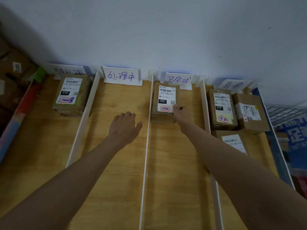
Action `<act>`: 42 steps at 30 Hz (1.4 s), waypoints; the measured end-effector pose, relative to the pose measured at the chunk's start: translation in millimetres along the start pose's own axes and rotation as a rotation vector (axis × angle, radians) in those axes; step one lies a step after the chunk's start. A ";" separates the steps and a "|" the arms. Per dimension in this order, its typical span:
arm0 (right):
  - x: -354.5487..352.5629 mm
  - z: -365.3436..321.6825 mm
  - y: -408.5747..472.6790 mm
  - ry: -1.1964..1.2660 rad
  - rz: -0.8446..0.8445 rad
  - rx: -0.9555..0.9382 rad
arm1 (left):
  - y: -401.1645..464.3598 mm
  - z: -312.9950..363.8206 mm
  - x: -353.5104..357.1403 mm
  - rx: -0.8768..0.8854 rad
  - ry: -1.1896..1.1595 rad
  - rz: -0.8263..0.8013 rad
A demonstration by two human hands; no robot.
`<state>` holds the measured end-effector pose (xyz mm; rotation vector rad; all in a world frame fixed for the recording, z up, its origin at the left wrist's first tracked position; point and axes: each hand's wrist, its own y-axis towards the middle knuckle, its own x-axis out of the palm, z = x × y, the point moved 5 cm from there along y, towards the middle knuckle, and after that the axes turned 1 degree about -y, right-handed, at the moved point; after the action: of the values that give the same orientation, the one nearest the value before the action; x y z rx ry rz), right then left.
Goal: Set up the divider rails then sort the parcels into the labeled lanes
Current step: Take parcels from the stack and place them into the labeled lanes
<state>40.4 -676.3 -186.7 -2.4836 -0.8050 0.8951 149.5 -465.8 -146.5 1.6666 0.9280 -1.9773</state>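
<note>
Table (116, 146): matt light wood, visible grain. Rails (146, 146): smooth white, plastic-looking. Parcels (166, 113): brown cardboard, white paper labels; some taped glossy. Signs (122, 75): white card. Wall (166, 30): matt paint.

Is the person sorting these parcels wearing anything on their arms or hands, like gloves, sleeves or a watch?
No. Both forearms are bare as far as the picture shows, with no sleeve in view. The left hand and right hand have no gloves, and no watch, bracelet or ring can be seen on them.
</note>
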 end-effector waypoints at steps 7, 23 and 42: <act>-26.0 -1.7 -31.9 -0.085 0.073 -0.085 | -17.5 5.2 -6.0 -0.006 -0.008 -0.006; -53.8 -46.5 -227.7 -0.861 0.161 -0.698 | -128.3 6.2 -89.7 0.005 0.014 0.118; 69.0 -126.3 -499.1 -0.896 0.138 -0.918 | -387.9 -194.5 -196.9 -0.161 0.075 0.303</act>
<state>-23.4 -271.0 131.9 -2.8133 -1.6212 2.1467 70.0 -79.6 121.1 1.6867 0.7831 -1.6096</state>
